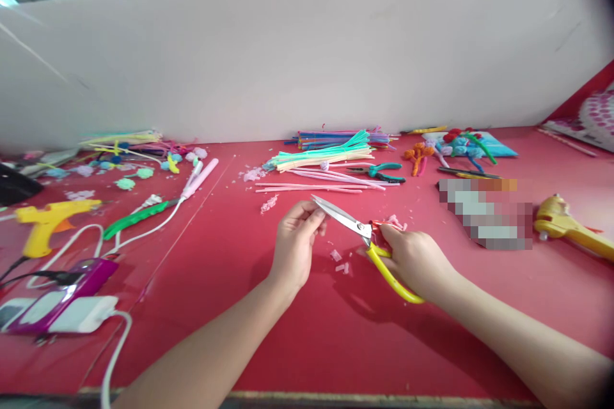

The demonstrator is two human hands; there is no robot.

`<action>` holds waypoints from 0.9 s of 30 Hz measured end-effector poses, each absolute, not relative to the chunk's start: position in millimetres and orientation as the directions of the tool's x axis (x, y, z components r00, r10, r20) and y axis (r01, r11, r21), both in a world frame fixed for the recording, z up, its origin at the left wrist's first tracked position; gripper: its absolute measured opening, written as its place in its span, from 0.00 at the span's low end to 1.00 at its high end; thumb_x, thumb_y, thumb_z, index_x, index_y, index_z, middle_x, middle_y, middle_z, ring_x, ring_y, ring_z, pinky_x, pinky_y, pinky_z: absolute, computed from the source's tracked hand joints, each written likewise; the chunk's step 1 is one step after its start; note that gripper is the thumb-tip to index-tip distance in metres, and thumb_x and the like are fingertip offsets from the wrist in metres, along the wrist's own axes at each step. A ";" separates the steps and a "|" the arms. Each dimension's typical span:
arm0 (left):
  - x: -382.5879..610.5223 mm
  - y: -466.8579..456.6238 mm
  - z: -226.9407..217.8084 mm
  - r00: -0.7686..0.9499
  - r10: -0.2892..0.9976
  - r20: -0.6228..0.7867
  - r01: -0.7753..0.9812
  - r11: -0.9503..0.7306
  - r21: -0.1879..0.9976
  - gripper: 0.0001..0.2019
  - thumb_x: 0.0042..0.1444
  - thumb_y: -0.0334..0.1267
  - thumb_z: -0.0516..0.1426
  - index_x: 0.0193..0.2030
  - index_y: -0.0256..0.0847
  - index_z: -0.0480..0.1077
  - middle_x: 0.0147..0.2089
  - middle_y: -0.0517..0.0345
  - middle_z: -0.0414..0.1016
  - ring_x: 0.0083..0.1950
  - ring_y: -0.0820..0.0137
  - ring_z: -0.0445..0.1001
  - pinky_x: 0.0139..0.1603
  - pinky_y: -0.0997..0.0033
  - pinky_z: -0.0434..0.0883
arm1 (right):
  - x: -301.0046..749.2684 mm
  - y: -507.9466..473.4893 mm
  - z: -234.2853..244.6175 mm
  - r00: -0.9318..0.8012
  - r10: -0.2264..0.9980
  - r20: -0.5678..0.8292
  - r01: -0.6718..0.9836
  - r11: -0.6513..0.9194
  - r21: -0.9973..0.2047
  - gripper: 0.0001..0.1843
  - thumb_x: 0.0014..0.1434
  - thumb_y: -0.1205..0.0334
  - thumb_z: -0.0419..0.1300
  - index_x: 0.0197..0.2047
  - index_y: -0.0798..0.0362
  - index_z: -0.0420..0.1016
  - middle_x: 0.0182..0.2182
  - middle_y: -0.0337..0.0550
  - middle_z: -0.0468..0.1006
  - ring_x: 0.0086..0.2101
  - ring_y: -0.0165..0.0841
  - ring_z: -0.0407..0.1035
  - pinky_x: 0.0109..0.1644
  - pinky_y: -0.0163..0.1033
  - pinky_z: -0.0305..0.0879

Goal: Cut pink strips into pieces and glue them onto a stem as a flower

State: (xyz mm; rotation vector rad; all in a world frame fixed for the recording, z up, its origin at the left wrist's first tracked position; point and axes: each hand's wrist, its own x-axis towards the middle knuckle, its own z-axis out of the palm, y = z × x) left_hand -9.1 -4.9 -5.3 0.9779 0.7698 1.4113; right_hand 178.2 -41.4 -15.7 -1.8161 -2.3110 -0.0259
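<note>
The red, smooth-topped bench spreads in front of you. Nearest on your left, a shiny purple power strip has a black plug at its top and a blocky white plastic adapter against it. Your right hand comes in from the lower right, knuckles up, its grip clamped on the yellow-handled, steel-bladed scissors. They hang above the bench, blades slanting left and away from you. Small translucent pink scraps lie below them. Your left hand has its wrist bent upward, thumb near the forefinger at the blade tips; you cannot tell whether that grip pinches anything. Beyond lie thin fuzzy pink stems, then teal-handled pliers. Farther right, a flat bright-blue plastic packet carries fuzzy multicoloured shapes on top; its contents are hidden from you.
</note>
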 end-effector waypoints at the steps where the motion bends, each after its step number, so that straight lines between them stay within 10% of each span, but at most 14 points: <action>1: -9.1 -4.9 -5.4 0.044 0.992 0.117 -0.435 -0.087 0.896 0.01 0.48 0.32 0.57 0.29 0.38 0.69 0.27 0.62 0.66 0.27 0.79 0.63 0.29 0.78 0.59 | 178.1 -41.5 -15.5 -0.222 0.961 0.166 0.964 0.241 -0.110 0.18 0.54 0.45 0.48 0.28 0.52 0.61 0.15 0.36 0.64 0.16 0.28 0.57 0.20 0.32 0.40; 12: -10.5 -3.4 -5.0 0.036 0.994 0.106 -0.416 -0.082 0.906 0.02 0.47 0.33 0.58 0.29 0.38 0.69 0.26 0.63 0.67 0.27 0.79 0.63 0.29 0.79 0.60 | 175.7 -39.7 -13.2 -0.149 0.984 0.101 0.967 0.166 -0.194 0.16 0.52 0.47 0.50 0.26 0.52 0.60 0.15 0.35 0.62 0.15 0.26 0.51 0.20 0.32 0.39; 21: -3.0 -12.5 -6.7 0.561 0.816 -0.139 -0.093 0.229 0.969 0.07 0.50 0.39 0.55 0.31 0.36 0.68 0.26 0.58 0.68 0.24 0.77 0.64 0.25 0.75 0.61 | 171.6 -36.7 -4.9 -0.096 0.995 -0.009 0.601 0.051 -0.797 0.12 0.51 0.53 0.52 0.27 0.54 0.65 0.15 0.32 0.62 0.17 0.24 0.54 0.20 0.30 0.47; 27: -3.9 -13.5 -3.9 0.636 0.757 -0.149 0.003 0.191 0.982 0.06 0.50 0.36 0.54 0.28 0.36 0.69 0.25 0.58 0.68 0.25 0.76 0.64 0.28 0.74 0.61 | 165.5 -41.7 3.2 -0.147 0.982 -0.121 0.357 -0.061 -0.932 0.07 0.49 0.59 0.54 0.26 0.53 0.64 0.11 0.28 0.57 0.12 0.22 0.52 0.16 0.28 0.48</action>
